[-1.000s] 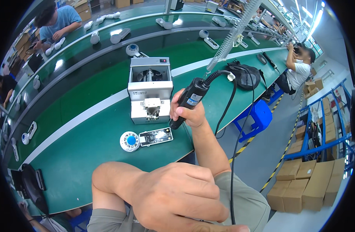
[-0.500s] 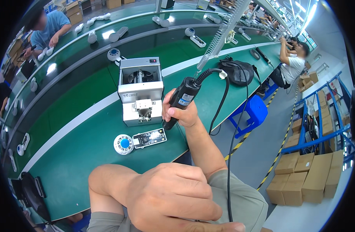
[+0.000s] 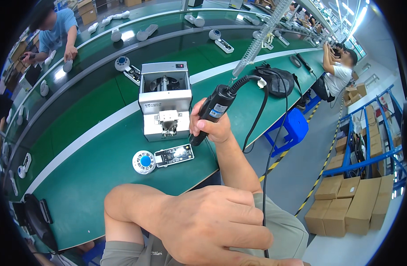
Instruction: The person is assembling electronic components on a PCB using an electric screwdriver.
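Observation:
My right hand (image 3: 211, 126) is wrapped round a black electric screwdriver (image 3: 218, 106), held tilted with its lower end near the bench. Just left of and below that end lies a white handheld fan (image 3: 145, 162) with a round blue-centred head. Its handle shell is uncovered, and a circuit board (image 3: 173, 155) shows inside. My left hand (image 3: 216, 224) is large in the foreground, back upward, apart from the fan. Most of its fingers are curled and one stretches toward the lower right; the fingertips and anything under them are hidden.
A silver screw feeder (image 3: 166, 102) stands behind the fan. Above the screwdriver hangs a coiled spring (image 3: 256, 44). A black bag (image 3: 274, 82) lies on the bench. Beyond, a green conveyor (image 3: 92, 95) carries several fans. A blue stool (image 3: 290, 128) stands at right; a co-worker sits far left.
My left hand has moved to the right and slightly down. The screwdriver has shifted slightly rightward in view. Fans on the conveyor have moved along, and the far-left co-worker's hand now reaches one.

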### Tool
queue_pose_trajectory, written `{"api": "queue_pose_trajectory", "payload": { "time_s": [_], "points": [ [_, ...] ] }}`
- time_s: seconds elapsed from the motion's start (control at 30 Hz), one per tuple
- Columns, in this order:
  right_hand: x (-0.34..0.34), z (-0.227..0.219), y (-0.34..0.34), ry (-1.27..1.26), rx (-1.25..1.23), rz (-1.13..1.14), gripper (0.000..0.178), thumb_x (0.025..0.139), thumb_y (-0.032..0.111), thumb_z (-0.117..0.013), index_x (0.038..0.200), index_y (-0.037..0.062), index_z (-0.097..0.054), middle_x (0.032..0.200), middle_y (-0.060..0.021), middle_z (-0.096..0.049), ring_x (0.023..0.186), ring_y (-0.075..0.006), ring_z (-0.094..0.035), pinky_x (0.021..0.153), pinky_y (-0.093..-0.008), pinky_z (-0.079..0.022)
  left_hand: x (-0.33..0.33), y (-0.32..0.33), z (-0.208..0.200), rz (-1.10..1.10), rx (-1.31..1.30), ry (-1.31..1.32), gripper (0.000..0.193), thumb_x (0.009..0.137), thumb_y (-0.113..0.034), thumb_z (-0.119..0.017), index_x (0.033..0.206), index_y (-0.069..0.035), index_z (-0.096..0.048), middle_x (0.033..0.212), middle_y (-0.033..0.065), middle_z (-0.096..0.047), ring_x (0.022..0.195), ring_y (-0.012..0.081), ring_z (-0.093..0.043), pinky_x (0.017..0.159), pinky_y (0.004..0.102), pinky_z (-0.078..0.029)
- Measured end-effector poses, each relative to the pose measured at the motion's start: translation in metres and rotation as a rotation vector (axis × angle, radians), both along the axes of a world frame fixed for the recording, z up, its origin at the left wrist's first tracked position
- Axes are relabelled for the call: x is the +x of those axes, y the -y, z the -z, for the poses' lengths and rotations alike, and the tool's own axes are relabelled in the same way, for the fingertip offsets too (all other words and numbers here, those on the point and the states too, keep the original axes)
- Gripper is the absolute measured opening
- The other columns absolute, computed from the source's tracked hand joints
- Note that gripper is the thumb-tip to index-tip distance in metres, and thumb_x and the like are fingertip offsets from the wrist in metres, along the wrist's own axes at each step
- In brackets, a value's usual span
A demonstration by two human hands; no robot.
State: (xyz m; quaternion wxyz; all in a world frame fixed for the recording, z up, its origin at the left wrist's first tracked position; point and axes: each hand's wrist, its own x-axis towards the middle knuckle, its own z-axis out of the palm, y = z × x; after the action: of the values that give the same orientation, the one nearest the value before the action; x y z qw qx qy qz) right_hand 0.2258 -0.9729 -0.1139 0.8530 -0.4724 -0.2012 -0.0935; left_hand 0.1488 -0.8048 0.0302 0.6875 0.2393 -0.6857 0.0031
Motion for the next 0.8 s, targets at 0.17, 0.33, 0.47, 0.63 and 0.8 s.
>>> {"api": "queue_pose_trajectory", "payload": {
  "time_s": [0.17,0.33,0.47,0.63,0.8],
  "points": [
    [0.0,-0.002,0.0,0.009,-0.017,0.005,0.031,0.071,0.0,-0.07,0.1,-0.0016,-0.059,0.063,-0.0097,-0.06,0.048,-0.0171,-0.057,0.05,-0.0271,-0.049,0.004,0.003,-0.007,-0.088,-0.075,0.073,0.001,0.083,-0.006,-0.066,0.083,-0.005,-0.066,0.085,0.0102,-0.063,0.061,0.0192,-0.051,0.055,0.0285,-0.043],
    [-0.001,-0.003,0.001,0.017,-0.067,0.016,0.029,0.074,0.002,-0.07,0.1,-0.0001,-0.058,0.06,-0.0081,-0.057,0.049,-0.0173,-0.056,0.051,-0.0296,-0.049,0.009,-0.004,-0.008,-0.063,-0.018,0.135,0.007,0.08,-0.005,-0.07,0.086,-0.006,-0.066,0.087,0.0101,-0.064,0.063,0.0191,-0.052,0.056,0.0283,-0.043],
    [-0.001,-0.003,0.001,0.005,-0.059,0.007,0.03,0.073,0.002,-0.07,0.101,-0.0001,-0.058,0.06,-0.008,-0.057,0.048,-0.0173,-0.056,0.051,-0.0297,-0.049,0.011,-0.007,-0.005,-0.029,0.055,0.199,0.007,0.08,-0.005,-0.07,0.086,-0.005,-0.067,0.089,0.0107,-0.064,0.063,0.0198,-0.052,0.057,0.0287,-0.043],
    [-0.002,-0.004,0.0,0.006,-0.061,0.005,0.03,0.073,0.001,-0.07,0.101,-0.0002,-0.058,0.061,-0.0083,-0.057,0.049,-0.0175,-0.056,0.051,-0.0297,-0.049,-0.002,-0.003,0.011,-0.092,-0.034,0.055,0.024,0.089,-0.006,-0.058,0.11,-0.002,-0.068,0.087,0.0096,-0.059,0.062,0.0183,-0.044,0.057,0.0288,-0.038],
    [-0.002,-0.005,0.0,0.002,-0.051,0.002,0.03,0.073,0.001,-0.07,0.101,-0.0004,-0.058,0.062,-0.0085,-0.058,0.049,-0.0178,-0.056,0.051,-0.0296,-0.049,-0.002,-0.003,-0.016,-0.089,0.061,0.085,0.004,0.084,-0.008,-0.066,0.087,-0.006,-0.067,0.091,0.0122,-0.064,0.064,0.0209,-0.052,0.058,0.03,-0.043]
  ]
}}
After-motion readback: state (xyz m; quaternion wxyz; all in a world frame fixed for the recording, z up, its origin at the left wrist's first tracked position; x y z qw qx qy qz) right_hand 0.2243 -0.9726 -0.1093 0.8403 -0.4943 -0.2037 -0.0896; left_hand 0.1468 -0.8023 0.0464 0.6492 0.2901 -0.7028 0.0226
